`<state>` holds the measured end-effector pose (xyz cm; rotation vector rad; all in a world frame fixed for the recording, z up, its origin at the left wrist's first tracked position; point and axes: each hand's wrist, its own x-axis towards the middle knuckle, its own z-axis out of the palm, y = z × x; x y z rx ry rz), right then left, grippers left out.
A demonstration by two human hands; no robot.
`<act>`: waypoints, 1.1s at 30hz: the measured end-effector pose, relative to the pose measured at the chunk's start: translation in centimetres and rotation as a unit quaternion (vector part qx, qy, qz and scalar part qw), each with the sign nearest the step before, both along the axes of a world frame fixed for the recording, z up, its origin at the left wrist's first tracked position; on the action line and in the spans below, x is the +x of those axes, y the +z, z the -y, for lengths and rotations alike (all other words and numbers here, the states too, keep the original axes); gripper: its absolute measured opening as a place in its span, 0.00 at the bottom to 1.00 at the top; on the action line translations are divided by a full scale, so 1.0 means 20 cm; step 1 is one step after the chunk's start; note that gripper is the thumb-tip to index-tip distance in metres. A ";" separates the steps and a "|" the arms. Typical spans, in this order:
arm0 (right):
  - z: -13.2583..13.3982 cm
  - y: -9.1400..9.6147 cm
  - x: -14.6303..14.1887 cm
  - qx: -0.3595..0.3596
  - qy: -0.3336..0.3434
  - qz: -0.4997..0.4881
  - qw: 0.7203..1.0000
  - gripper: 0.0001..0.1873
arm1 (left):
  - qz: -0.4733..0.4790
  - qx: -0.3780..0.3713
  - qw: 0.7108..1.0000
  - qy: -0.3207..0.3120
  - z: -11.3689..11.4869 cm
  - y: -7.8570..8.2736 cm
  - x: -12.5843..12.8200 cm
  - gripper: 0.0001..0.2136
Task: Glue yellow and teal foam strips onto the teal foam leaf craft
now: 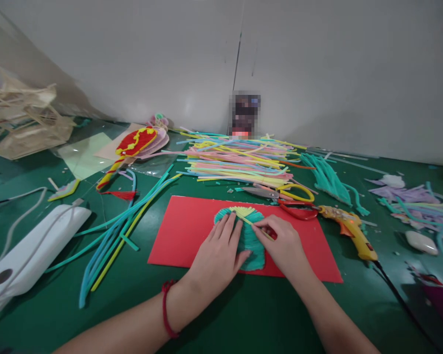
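A mushroom-like teal fuzzy piece (255, 256), made of rows of pipe cleaners, lies on a red card (180, 231). A fan of pale yellow strips tops it. My left hand (219, 246) rests flat across its left side with fingers stretched out, covering part of it. At its right side my right hand (285, 242) pinches a pale yellow pipe cleaner (248, 220) between thumb and fingers. This pipe cleaner slants over the teal surface, its upper end near my left fingertips. Red and yellow-handled scissors (297, 192) lie just beyond the card's right part.
A yellow glue gun (349, 231) lies right of the card, its cord trailing forward. Behind is a pile of pastel pipe cleaners (239, 160). Loose blue and green pipe cleaners (121, 226) and a white power strip (40, 246) lie left. A red fan-shaped craft (136, 142) sits farther back.
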<state>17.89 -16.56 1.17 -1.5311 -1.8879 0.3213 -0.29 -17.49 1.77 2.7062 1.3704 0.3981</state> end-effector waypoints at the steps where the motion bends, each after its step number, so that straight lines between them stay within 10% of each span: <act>1: 0.00 0.00 0.00 -0.001 -0.001 -0.002 1.000 0.09 | 0.002 -0.003 1.000 0.003 0.00 0.00 0.00 0.26; 33: 0.00 -0.01 0.01 -0.014 -0.001 -0.035 0.999 0.09 | -0.005 0.000 0.997 0.077 -0.01 0.02 0.01 0.25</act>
